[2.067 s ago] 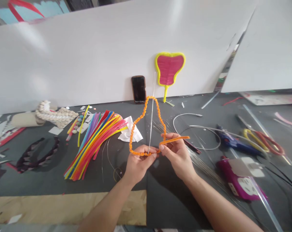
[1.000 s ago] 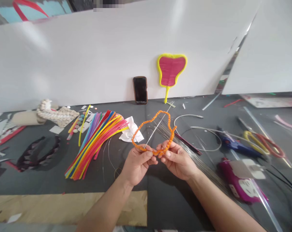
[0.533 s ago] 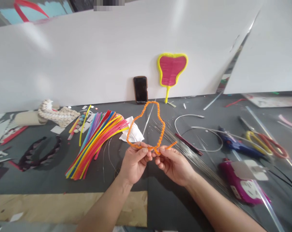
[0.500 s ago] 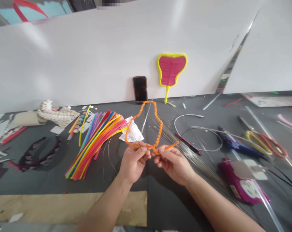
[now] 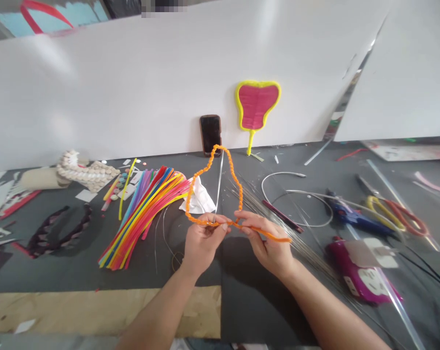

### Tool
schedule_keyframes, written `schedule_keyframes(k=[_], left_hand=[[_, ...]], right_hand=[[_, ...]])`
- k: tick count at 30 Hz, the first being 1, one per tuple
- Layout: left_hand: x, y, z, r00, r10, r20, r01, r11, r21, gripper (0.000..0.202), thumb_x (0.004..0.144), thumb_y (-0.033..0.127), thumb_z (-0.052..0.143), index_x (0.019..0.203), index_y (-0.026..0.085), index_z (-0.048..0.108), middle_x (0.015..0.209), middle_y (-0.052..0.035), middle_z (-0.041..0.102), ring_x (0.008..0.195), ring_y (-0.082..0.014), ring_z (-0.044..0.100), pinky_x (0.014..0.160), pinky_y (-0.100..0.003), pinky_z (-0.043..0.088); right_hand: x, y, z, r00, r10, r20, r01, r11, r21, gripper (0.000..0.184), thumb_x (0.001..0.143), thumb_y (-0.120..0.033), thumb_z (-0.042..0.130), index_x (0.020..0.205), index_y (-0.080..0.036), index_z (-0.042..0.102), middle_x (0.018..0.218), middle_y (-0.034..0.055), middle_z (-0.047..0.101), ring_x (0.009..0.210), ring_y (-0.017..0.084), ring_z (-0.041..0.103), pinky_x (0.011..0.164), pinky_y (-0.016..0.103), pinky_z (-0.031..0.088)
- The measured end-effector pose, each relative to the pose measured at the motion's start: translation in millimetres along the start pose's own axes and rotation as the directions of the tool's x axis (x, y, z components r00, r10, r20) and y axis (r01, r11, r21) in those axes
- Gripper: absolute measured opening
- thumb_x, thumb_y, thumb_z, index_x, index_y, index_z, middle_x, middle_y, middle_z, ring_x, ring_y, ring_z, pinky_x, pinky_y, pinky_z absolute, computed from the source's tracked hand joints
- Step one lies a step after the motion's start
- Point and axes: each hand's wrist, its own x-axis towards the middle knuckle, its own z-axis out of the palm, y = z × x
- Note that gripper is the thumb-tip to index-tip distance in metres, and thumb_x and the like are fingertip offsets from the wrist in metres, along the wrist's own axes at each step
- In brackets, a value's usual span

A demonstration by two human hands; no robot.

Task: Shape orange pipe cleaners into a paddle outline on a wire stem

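Note:
Both hands hold up an orange pipe-cleaner loop [image 5: 231,175] wound round a thin wire frame, standing upright above the grey table [image 5: 77,272]. My left hand [image 5: 201,240] pinches the loop's bottom edge together with a straight silver wire [image 5: 218,182] that rises through the loop's middle. My right hand [image 5: 269,243] pinches the loose orange tail [image 5: 274,235], which lies across its fingers and points right and down. The two hands nearly touch at the loop's base.
A fan of coloured pipe cleaners [image 5: 147,209] and white paper [image 5: 200,200] lie left. Silver wires [image 5: 296,238], a blue glue gun [image 5: 351,216], a purple glue gun [image 5: 361,272] and scissors [image 5: 398,211] lie right. A phone [image 5: 210,134] and a pink-yellow fan shape [image 5: 256,104] lean on the white board.
The loop tipped down flat, then came back upright. The loose orange tail, pointing up-right half a second ago, now lies across my right hand pointing right and down.

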Motion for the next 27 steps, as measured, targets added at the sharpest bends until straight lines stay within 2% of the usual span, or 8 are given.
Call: schedule_keyframes(k=[6,10,13,16,20,22,24,27], left_hand=[[-6,-3,0.3,0.990,0.031,0.137,-0.055,0.984,0.170,0.002,0.079,0.020,0.061,0.079,0.017,0.062,0.085,-0.0028,0.067,0.074,-0.0131,0.064,0.072,-0.025,0.051],[-10,-6,1.9,0.981,0.044,0.188,-0.078,0.981,0.179,0.002,0.078,0.018,0.061,0.080,0.017,0.062,0.086,-0.0034,0.067,0.073,-0.0135,0.064,0.073,-0.027,0.051],[-10,-6,4.2,0.982,0.012,0.191,-0.044,0.985,0.165,0.003,0.077,0.019,0.063,0.078,0.017,0.062,0.083,-0.0038,0.067,0.071,-0.0141,0.065,0.071,-0.027,0.051],[-9,-6,5.2,0.987,-0.066,0.149,0.046,0.989,0.138,0.006,0.075,0.021,0.065,0.077,0.016,0.063,0.080,-0.0042,0.068,0.070,-0.0144,0.065,0.069,-0.026,0.051],[-3,-7,3.9,0.992,-0.108,0.056,0.113,0.990,-0.089,0.007,0.072,0.022,0.069,0.075,0.017,0.063,0.080,-0.0024,0.069,0.064,-0.0113,0.063,0.066,-0.025,0.050],[0,-7,2.6,0.994,-0.109,-0.004,0.105,0.972,-0.209,0.009,0.071,0.021,0.070,0.074,0.017,0.063,0.079,-0.0010,0.069,0.060,-0.0096,0.061,0.063,-0.023,0.049],[2,-6,1.3,0.993,-0.107,-0.047,0.091,0.961,-0.260,0.010,0.070,0.021,0.071,0.073,0.017,0.063,0.078,-0.0007,0.068,0.058,-0.0086,0.060,0.062,-0.022,0.049],[2,-5,0.9,0.996,-0.072,-0.047,0.060,0.973,-0.224,0.009,0.070,0.020,0.071,0.074,0.017,0.063,0.080,-0.0011,0.068,0.060,-0.0091,0.060,0.065,-0.023,0.049]], right_hand=[[0,0,-3,0.992,0.119,-0.052,-0.125,0.982,-0.143,0.008,0.087,-0.016,0.051,0.091,-0.022,0.056,0.078,0.0016,0.068,0.065,0.014,0.066,0.060,0.024,0.052],[3,0,-4,0.992,0.069,-0.110,-0.089,0.977,-0.194,0.008,0.083,-0.015,0.057,0.086,-0.022,0.056,0.075,0.0008,0.065,0.064,0.014,0.063,0.060,0.025,0.050],[5,2,-5,0.992,0.048,-0.116,-0.070,0.979,-0.193,0.010,0.081,-0.013,0.059,0.084,-0.022,0.055,0.079,0.0019,0.062,0.070,0.014,0.060,0.063,0.026,0.049],[5,1,-5,0.981,0.144,-0.131,-0.167,0.967,-0.193,0.015,0.080,-0.018,0.062,0.092,-0.022,0.056,0.078,0.0010,0.058,0.059,0.012,0.052,0.054,0.025,0.046],[4,0,-5,0.938,0.290,-0.190,-0.301,0.953,-0.031,0.033,0.076,-0.024,0.066,0.106,-0.025,0.052,0.089,0.0017,0.055,0.057,0.011,0.047,0.050,0.025,0.043],[4,1,-3,0.912,0.379,-0.158,-0.368,0.925,0.093,0.036,0.074,-0.026,0.068,0.106,-0.026,0.052,0.095,0.0023,0.055,0.061,0.011,0.050,0.053,0.026,0.044],[3,1,0,0.872,0.485,-0.073,-0.458,0.858,0.231,0.037,0.072,-0.029,0.070,0.105,-0.026,0.053,0.094,0.0016,0.057,0.063,0.011,0.051,0.056,0.026,0.045],[3,2,4,0.781,0.601,0.171,-0.606,0.659,0.445,0.038,0.072,-0.035,0.070,0.105,-0.023,0.056,0.085,0.0006,0.059,0.061,0.010,0.050,0.054,0.025,0.045]])
